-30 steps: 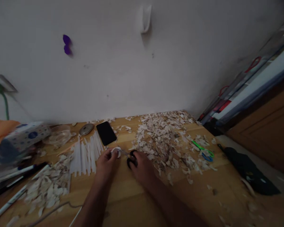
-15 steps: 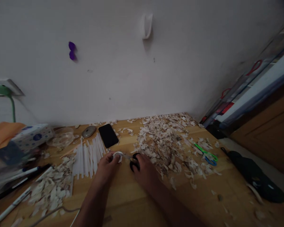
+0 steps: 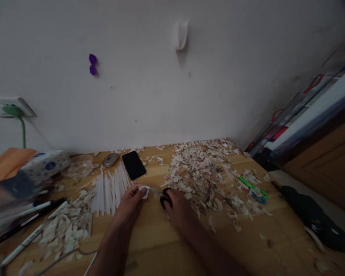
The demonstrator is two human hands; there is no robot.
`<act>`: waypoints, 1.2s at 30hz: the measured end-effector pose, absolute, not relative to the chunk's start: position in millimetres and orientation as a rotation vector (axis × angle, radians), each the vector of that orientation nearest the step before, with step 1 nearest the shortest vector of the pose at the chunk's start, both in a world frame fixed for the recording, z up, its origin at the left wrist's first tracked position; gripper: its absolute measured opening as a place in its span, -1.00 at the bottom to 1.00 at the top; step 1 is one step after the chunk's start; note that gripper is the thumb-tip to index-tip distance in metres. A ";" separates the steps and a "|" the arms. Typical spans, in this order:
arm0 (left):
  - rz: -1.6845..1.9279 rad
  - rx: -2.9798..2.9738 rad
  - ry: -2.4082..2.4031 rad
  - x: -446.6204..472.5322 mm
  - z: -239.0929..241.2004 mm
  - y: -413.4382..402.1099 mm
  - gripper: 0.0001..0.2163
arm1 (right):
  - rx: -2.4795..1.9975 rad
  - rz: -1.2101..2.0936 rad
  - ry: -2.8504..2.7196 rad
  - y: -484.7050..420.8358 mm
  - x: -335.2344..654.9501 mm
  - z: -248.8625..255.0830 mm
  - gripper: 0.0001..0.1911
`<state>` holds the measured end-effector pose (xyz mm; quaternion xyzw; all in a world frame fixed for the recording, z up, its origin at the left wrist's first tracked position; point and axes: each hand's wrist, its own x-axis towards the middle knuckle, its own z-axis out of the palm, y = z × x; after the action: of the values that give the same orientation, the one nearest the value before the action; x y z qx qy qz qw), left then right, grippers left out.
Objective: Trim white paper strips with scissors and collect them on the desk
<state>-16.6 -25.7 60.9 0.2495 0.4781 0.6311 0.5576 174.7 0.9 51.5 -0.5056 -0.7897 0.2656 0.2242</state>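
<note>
My left hand [image 3: 132, 201] pinches a small pale flake [image 3: 145, 192] between thumb and fingertips, just in front of the white strips. In my right hand [image 3: 179, 209] is a pair of black-handled scissors [image 3: 166, 197], with fingers and thumb in the handle loops. The blades point left and reach the flake's edge; blur hides how far apart they are. A large heap of whitish-brown flakes [image 3: 201, 172] lies beyond and right of my right hand. Left of my left hand, a smaller pile of flakes [image 3: 69, 220] is spread out.
White strips [image 3: 109, 191], a black phone [image 3: 133, 165] and a grey oval object [image 3: 110, 159] lie at the back left. Pens [image 3: 23, 245], a tissue box [image 3: 46, 166] and a clear plastic dish [image 3: 79, 165] are farther left. Green-and-blue scissors [image 3: 253, 188] rest on the right.
The whole view has shifted slightly, so the wall and table things appear a little farther right. My hands keep nearly the same place, still holding the flake and the scissors.
</note>
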 end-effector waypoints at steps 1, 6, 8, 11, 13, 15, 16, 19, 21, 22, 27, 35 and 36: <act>1.502 0.549 1.093 -14.2 61.3 -26.0 -0.74 | -1.401 0.724 -2.174 0.7 174.4 50.7 -0.71; 1.529 0.354 0.992 -7.4 74.3 -29.4 -0.76 | -1.398 0.684 -2.165 0.1 174.1 48.8 -0.70; 1.504 0.289 0.961 -5.8 77.4 -30.4 -0.79 | -1.407 0.679 -2.172 0.0 174.1 48.1 -0.71; 1.491 0.186 0.933 -0.7 74.3 -29.1 -0.88 | -1.436 0.661 -2.176 -0.3 173.9 45.3 -0.72; 1.518 0.133 0.938 4.4 69.6 -26.6 -0.90 | -1.438 0.633 -2.185 -0.6 173.7 43.3 -0.72; 1.553 0.124 0.964 9.4 65.8 -23.9 -0.88 | -1.439 0.603 -2.186 -0.9 173.7 42.2 -0.71; 1.571 0.140 0.980 11.5 64.6 -22.7 -0.86 | -1.435 0.593 -2.187 -1.0 173.7 42.2 -0.71; 1.606 0.213 1.021 15.1 62.4 -20.6 -0.78 | -1.417 0.566 -2.190 -1.2 173.7 43.5 -0.71; 1.621 0.250 1.045 15.3 59.6 -19.9 -0.73 | -1.405 0.553 -2.194 -1.2 173.6 44.2 -0.70; 1.622 0.278 1.061 15.0 57.4 -19.7 -0.72 | -1.403 0.553 -2.195 -1.2 173.6 44.3 -0.69; 1.624 0.462 1.155 11.2 46.5 -18.4 -0.73 | -1.396 0.587 -2.206 -0.9 174.3 44.3 -0.75; 1.669 0.382 1.196 16.2 58.5 -18.2 -0.65 | -1.423 0.613 -2.216 -1.6 175.7 49.4 -0.76; 1.673 0.393 1.214 15.6 57.2 -18.1 -0.65 | -1.419 0.611 -2.211 -1.8 175.7 49.5 -0.76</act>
<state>15.6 -18.1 57.2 0.1620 0.5010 0.6907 0.4957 175.7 -1.8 49.5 -0.5132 -0.7995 0.2209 0.2204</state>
